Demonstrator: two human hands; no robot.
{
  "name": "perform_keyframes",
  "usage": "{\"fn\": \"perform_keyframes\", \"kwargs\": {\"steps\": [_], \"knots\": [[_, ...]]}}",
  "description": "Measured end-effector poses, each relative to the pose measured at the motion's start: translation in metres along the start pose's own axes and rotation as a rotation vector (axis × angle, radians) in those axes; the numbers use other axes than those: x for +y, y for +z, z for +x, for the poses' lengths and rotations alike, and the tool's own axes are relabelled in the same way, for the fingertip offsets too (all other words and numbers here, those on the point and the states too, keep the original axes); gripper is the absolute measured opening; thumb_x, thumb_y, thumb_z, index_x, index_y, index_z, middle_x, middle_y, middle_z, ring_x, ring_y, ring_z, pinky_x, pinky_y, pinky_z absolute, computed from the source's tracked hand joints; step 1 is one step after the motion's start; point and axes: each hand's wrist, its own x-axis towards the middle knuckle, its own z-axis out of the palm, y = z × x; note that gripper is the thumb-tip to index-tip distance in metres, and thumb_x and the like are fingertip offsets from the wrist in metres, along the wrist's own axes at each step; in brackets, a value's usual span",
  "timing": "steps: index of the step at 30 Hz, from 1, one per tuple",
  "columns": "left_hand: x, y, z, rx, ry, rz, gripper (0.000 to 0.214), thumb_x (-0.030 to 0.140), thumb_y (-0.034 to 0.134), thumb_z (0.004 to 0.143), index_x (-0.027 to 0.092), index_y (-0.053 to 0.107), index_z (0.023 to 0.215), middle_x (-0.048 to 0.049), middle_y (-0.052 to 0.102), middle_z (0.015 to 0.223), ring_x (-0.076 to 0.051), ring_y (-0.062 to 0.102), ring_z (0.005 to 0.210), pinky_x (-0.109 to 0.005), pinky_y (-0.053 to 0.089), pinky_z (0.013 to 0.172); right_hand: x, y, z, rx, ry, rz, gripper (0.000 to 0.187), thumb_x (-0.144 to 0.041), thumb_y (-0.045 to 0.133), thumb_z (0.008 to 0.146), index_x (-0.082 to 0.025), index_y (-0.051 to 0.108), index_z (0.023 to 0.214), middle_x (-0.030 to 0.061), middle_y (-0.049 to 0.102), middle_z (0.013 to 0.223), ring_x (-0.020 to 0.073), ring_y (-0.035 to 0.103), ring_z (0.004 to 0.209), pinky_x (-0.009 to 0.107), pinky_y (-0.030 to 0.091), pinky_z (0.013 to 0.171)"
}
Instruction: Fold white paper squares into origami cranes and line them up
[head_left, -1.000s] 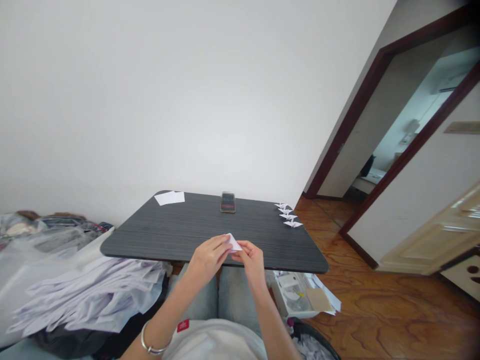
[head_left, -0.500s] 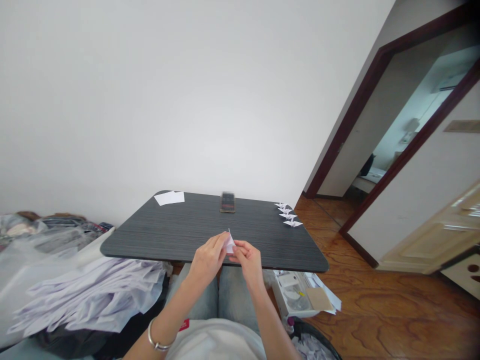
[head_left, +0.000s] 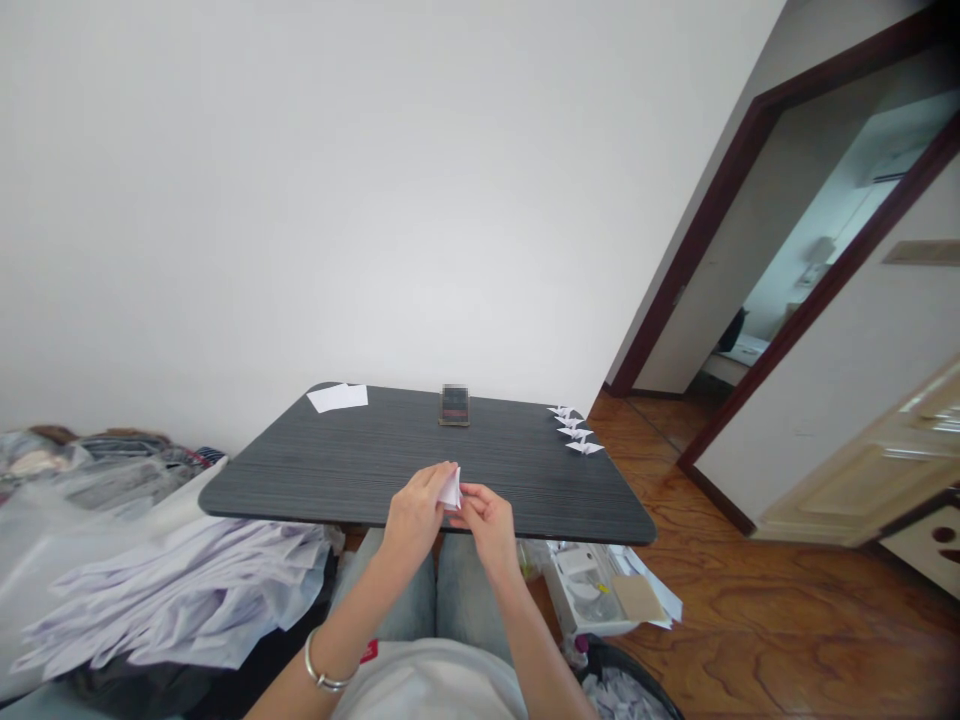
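Note:
A small folded piece of white paper [head_left: 450, 489] is held over the front part of the dark table [head_left: 360, 455]. My left hand [head_left: 415, 510] is closed on its left side, fingers pressed along the paper. From the right, my right hand [head_left: 486, 515] pinches its lower right edge between thumb and fingers. Part of the paper is hidden behind the fingers. At the table's right side, several folded paper cranes [head_left: 575, 433] stand in a row. White paper sheets [head_left: 337, 398] lie at the back left corner.
A phone-like dark device [head_left: 454, 405] rests at the table's back middle. White cloth [head_left: 180, 590] is heaped at the left. Below the table's right end are an open white box [head_left: 592, 590] and a black bin [head_left: 622, 690] with paper scraps. Behind the table rises a wall [head_left: 450, 200].
The folded paper has turned in my hands, and its pointed tip no longer sticks up as high. My right hand has shifted slightly left and down.

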Motion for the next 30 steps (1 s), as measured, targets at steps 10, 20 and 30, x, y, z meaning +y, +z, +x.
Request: {"fn": "perform_keyframes", "kwargs": {"steps": [10,20,30], "knots": [[-0.003,0.001,-0.001,-0.004,0.017,-0.022,0.039,0.004,0.043,0.074,0.017,0.053,0.109,-0.0098,0.061,0.108,-0.020,0.058,0.098,-0.034,0.050,0.081,-0.003,0.002,-0.002,-0.085,0.010,0.056,0.045,-0.040,0.067,0.062,-0.016,0.058,0.099,0.0042,0.069,0.076,0.0210,0.066,0.068,0.030,0.054,0.055],[-0.001,0.000,0.004,0.128,-0.082,-0.209,0.036,0.002,0.046,0.070,0.019,0.056,0.100,-0.0078,0.057,0.109,-0.019,0.057,0.096,-0.033,0.048,0.080,-0.009,0.003,-0.006,-0.011,-0.086,-0.117,0.036,-0.040,0.058,0.072,-0.015,0.055,0.098,0.0022,0.068,0.066,0.0200,0.066,0.061,0.032,0.055,0.057],[-0.005,-0.001,0.003,0.083,-0.187,-0.250,0.025,0.013,0.050,0.073,0.018,0.057,0.098,-0.0058,0.066,0.092,-0.019,0.062,0.082,-0.030,0.048,0.073,-0.012,0.005,-0.011,-0.006,-0.142,-0.225,0.027,-0.034,0.052,0.077,-0.016,0.055,0.098,0.0031,0.069,0.066,0.0214,0.066,0.062,0.033,0.054,0.060]]}}
